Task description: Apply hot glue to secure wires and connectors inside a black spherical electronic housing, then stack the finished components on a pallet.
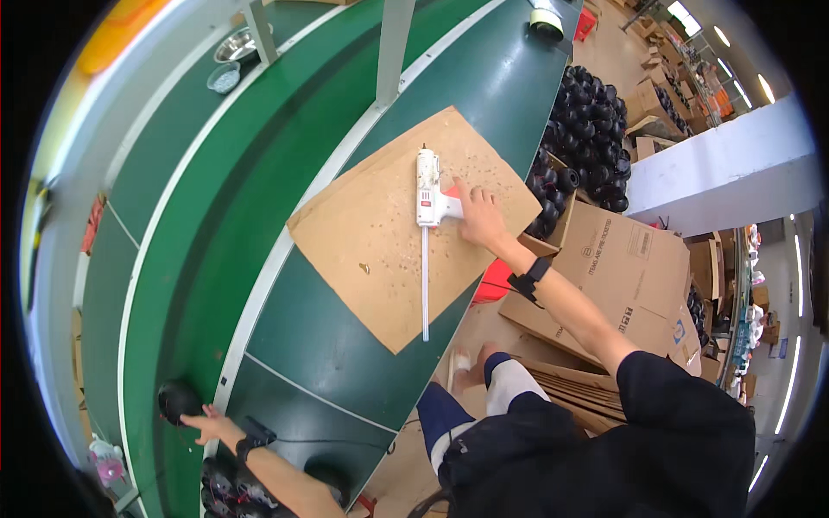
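Meets the handle of the white glue gun (427, 194) with the right hand (481, 216), fingertips near the red trigger (453, 192); cannot tell whether closed round the handle or only resting on it. Lies just left of that hand, much nearer to it than to the other, with long axis pointing away from the body, nozzle (424, 149) at the far end, clear glue stick (425, 285) trailing from the near end. Rests on a brown cardboard sheet (371, 233), across the dark green table (319, 380). Reaches in from the right, slanting up and leftward, with a dark band (529, 277) at the wrist. Well apart, spreads the left hand (214, 425) loosely at the edge of a black round part (178, 401) on the green belt (242, 207).
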Available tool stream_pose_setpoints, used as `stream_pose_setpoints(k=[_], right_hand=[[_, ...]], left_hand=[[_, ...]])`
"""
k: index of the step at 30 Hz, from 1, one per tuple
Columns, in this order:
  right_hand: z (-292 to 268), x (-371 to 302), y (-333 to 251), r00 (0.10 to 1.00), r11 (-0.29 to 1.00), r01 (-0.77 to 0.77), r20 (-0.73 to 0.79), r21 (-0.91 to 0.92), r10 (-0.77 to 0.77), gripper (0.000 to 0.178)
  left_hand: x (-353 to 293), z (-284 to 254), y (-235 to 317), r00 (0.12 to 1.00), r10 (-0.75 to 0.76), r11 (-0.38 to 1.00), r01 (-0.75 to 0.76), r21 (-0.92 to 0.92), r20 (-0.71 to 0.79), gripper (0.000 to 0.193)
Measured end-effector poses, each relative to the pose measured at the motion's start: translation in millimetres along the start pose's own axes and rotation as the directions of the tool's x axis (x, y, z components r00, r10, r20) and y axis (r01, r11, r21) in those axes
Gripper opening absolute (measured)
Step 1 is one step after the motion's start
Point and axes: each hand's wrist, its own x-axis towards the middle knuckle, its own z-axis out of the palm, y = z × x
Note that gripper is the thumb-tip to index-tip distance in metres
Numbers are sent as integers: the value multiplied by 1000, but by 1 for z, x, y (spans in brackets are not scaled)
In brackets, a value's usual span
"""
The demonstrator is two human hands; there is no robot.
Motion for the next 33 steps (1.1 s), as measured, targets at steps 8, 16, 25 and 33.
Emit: stream_pose_setpoints(k=[8, 16, 25, 33], right_hand=[[6, 35, 30, 998, 976, 27, 48, 218, -38, 73], [-26, 22, 81, 957, 554, -287, 258, 781, 133, 36], [-68, -21, 76, 900, 269, -414, 435, 870, -25, 27], [-57, -37, 55, 867, 326, -434, 487, 840, -101, 37]], left_hand=[[22, 32, -17, 984, 101, 995, -98, -33, 147, 72], [-66, -6, -29, 871, 221, 964, -263, 36, 439, 52], [-363, -95, -77, 493, -155, 934, -209, 290, 856, 90], [-498, -85, -99, 456, -213, 926, -188, 327, 864, 94]])
